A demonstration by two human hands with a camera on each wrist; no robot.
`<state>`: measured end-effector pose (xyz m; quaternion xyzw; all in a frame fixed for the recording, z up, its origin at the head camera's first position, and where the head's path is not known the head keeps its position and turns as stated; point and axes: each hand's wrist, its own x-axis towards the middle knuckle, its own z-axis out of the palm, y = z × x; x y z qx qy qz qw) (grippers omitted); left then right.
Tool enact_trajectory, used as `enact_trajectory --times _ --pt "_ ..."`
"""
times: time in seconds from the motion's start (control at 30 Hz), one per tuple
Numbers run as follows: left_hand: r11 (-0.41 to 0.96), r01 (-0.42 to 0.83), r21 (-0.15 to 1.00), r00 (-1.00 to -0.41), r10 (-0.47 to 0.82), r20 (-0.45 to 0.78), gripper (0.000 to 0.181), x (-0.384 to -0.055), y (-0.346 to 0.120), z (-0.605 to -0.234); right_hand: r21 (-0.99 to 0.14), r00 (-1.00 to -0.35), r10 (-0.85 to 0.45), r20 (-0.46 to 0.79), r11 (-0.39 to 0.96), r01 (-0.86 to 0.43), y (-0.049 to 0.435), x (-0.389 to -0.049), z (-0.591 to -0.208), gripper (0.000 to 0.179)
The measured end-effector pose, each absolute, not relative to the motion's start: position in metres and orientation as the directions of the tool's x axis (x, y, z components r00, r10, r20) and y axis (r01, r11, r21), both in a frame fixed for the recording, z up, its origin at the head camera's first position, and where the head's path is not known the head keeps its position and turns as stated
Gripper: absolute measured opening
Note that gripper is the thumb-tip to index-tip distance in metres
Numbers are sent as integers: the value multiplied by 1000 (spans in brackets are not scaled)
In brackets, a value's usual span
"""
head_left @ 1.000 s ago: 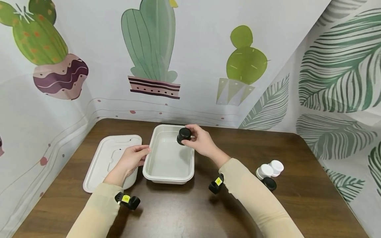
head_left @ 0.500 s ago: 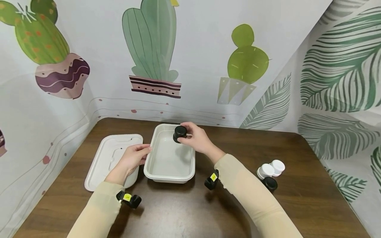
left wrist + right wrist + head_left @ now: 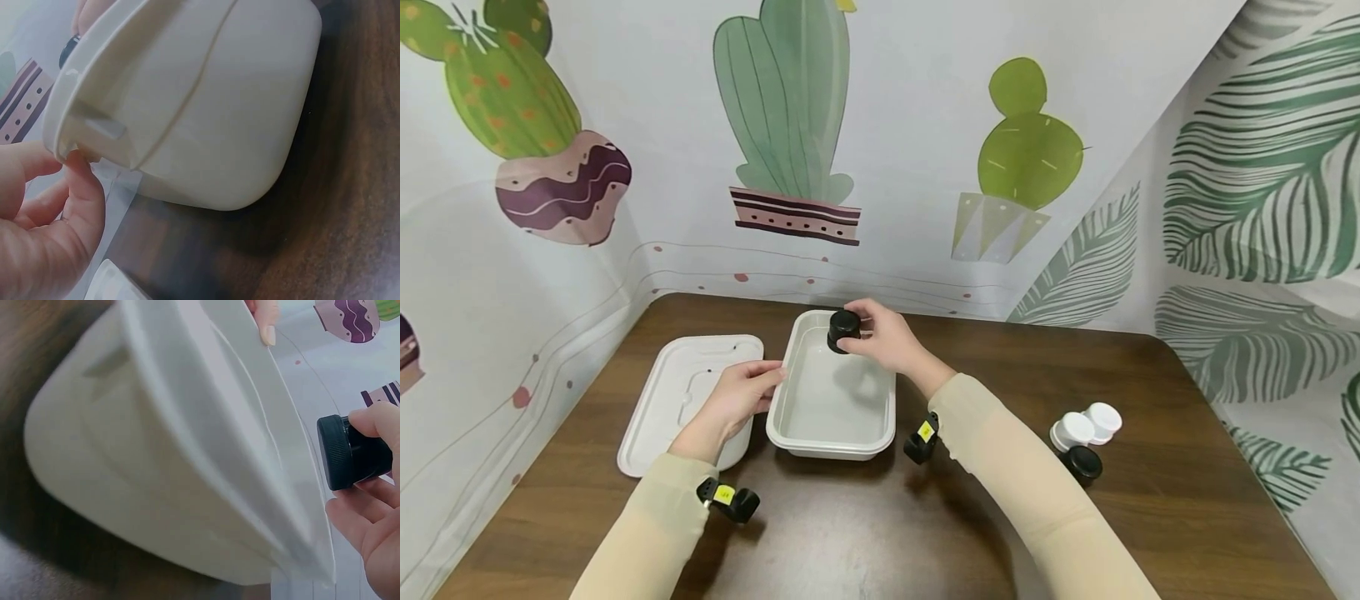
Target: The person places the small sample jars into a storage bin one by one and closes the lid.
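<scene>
A small black jar [image 3: 844,331] with a ridged screw cap [image 3: 334,452] is held cap-down in my right hand [image 3: 883,335], thumb and fingers pinching its sides. It hangs over the far part of a pale rectangular plastic box [image 3: 831,408]. At the box's left rim my left hand [image 3: 743,395] pinches the edge; the left wrist view shows thumb and fingers [image 3: 81,187] at that rim. A flat white lid [image 3: 658,408] lies left of the box, partly behind the left forearm.
On the right of the brown table [image 3: 1165,500] stand two white jars [image 3: 1073,430] and another black jar [image 3: 1082,463], grouped close beside the right sleeve. A printed cloth [image 3: 917,150] with cacti hangs behind the table's far edge.
My right hand has carried the black jar leftward, from near the box's right rim to above its far middle. The left hand keeps its hold on the rim.
</scene>
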<state>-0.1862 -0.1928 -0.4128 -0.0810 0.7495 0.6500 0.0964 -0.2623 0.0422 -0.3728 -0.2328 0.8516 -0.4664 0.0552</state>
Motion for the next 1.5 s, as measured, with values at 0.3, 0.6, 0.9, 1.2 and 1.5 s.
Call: enact_trajectory --times 0.3,0.6,0.9,1.2,1.5 --pt "106 -247 963 -968 20 -250 44 -185 -189 -416 -795 -880 -465 102 493 -352 33 -268 -368 56" --pt "111 -249 962 -967 32 -254 43 -183 -182 -419 -785 -885 -455 97 512 -349 28 -270 -367 54" --pt "75 -236 969 -970 42 -240 42 -180 -177 -418 -751 -896 -434 95 560 -351 26 -271 -368 54" --pt "108 -237 966 -970 34 -241 41 -181 -174 -416 -775 -889 -454 62 539 -329 25 -273 -374 55" --pt "103 -247 963 -968 20 -251 38 -181 -174 -416 -767 -899 -433 59 557 -319 20 -276 -380 55"
